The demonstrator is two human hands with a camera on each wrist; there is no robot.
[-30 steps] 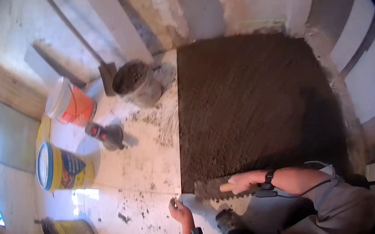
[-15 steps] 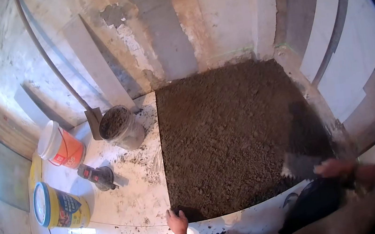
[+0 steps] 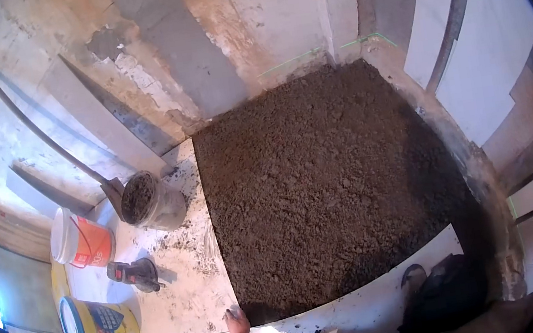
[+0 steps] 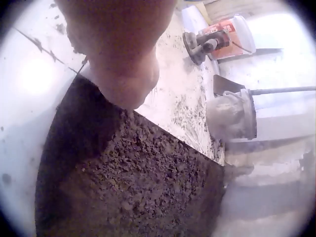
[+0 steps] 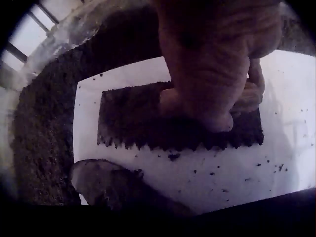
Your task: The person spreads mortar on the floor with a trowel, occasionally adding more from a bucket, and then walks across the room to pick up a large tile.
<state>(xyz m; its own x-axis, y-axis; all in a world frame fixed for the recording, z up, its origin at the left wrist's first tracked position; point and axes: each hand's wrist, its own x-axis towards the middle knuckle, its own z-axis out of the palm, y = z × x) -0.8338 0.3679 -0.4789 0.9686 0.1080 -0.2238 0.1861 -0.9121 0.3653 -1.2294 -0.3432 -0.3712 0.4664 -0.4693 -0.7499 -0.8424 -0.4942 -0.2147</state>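
My left hand [image 3: 237,324] is at the tile edge by the near left corner of the dark mortar bed [image 3: 324,192], its fingers pointing forward and holding nothing visible. In the left wrist view that hand [image 4: 123,54] hides part of the corner. Below, the right wrist view has my right hand [image 5: 212,64] gripping the wooden handle [image 5: 248,98] of a notched trowel [image 5: 133,116]. The toothed blade is coated with mortar and lies over a white tile [image 5: 237,170], teeth toward a shoe [image 5: 108,180]. Neither the right hand nor the trowel shows in the head view.
On the left stand a mortar bucket [image 3: 160,204], a shovel [image 3: 47,138] against the wall, a red-and-white bucket [image 3: 88,240], a power tool [image 3: 134,273] and a yellow bucket [image 3: 105,324]. Board pieces [image 3: 488,63] line the right wall. A shoe [image 3: 413,275] rests on the near tiles.
The right hand and trowel swept right, away from the near mortar edge, and left the head view. My left hand moved to the tile edge. The head view shifted, showing more of the mortar bed.
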